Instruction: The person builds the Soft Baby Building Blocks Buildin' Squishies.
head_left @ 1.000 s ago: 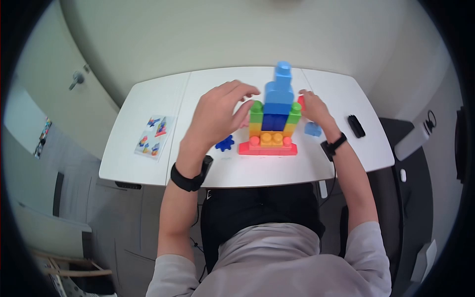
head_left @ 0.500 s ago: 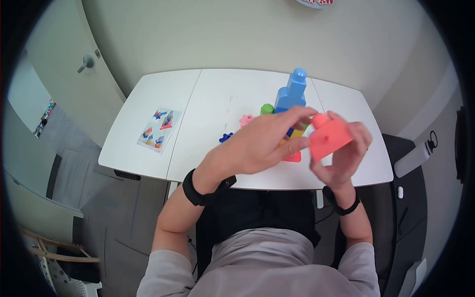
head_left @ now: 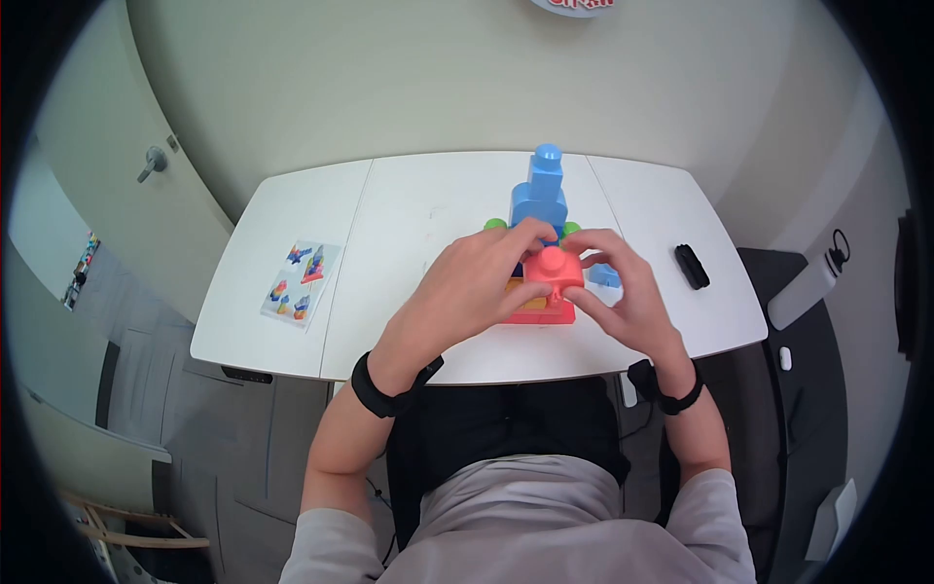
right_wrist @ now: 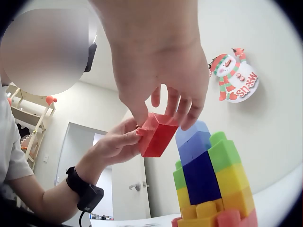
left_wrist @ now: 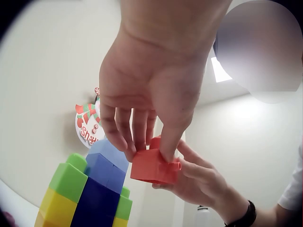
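A red building block [head_left: 553,271] with a round stud on top and a small peg on one side is held up in front of a block tower. My left hand [head_left: 475,280] pinches it from the left between thumb and fingers. From the other side, the thumb and fingers of my right hand [head_left: 630,300] grip the same block [right_wrist: 158,137]; its hollow underside shows in the right wrist view. The tower has a light blue top [head_left: 540,200], dark blue middle [right_wrist: 201,177], green [right_wrist: 223,153] and yellow [right_wrist: 232,177] sides, and a red base [head_left: 545,316], partly hidden by the hands.
A light blue block [head_left: 604,276] lies on the white table [head_left: 409,214] beyond my right hand. A picture sheet [head_left: 302,282] is at the left and a black case [head_left: 692,267] at the right. A white bottle [head_left: 803,292] stands past the table's right edge.
My right hand has brought the red block from the tower's right side, and my left hand has come over to hold it too. Both hands have since shifted left with it, before the tower.
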`<state>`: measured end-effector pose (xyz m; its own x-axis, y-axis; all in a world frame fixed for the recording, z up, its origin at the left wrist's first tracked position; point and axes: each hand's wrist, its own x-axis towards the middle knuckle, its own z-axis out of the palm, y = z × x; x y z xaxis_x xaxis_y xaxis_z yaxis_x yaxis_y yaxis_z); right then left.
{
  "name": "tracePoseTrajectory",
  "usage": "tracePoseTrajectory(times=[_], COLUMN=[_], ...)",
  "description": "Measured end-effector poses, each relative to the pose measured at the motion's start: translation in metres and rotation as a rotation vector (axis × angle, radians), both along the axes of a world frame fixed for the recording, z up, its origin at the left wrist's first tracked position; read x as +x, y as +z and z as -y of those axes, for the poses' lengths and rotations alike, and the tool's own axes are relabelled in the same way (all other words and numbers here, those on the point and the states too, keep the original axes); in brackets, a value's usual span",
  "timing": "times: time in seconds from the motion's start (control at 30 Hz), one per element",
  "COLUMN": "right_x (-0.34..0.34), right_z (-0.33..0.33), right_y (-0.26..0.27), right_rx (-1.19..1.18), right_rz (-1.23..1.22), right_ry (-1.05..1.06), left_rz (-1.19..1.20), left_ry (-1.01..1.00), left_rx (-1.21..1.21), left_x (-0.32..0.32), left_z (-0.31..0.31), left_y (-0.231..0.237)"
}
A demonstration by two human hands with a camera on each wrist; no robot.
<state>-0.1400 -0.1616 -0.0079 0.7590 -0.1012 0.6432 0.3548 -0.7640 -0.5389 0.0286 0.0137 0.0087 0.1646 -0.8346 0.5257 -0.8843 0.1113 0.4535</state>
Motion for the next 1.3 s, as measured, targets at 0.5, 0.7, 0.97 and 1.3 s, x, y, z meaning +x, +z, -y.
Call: tracePoseTrajectory(times=[0.5, 0.7, 0.97, 1.3], right_x=[0.015, 0.019, 0.021, -0.003], right_z=[0.001, 0.006, 0.004, 0.066], right_y=[-0.039, -0.055, -0.057, -0.012], right_rx=[-0.427, -0.538, -0.532, -0.344], right_rz=[-0.072, -0.067, -0.047, -0.215], right_ry=[-0.303, -0.329, -0.395, -0.443], left_rz=[0.197, 0.201, 0.203, 0.216], left_ry=[0.157, 0.121, 0.120, 0.190], left_rx=[0.203, 0.230, 0.262, 0.261], left_x=[0.004, 0.009, 0.009, 0.013], left_z=[-0.005, -0.005, -0.007, -0.011], left_y=[-0.003, -0.005, -0.001, 0.003])
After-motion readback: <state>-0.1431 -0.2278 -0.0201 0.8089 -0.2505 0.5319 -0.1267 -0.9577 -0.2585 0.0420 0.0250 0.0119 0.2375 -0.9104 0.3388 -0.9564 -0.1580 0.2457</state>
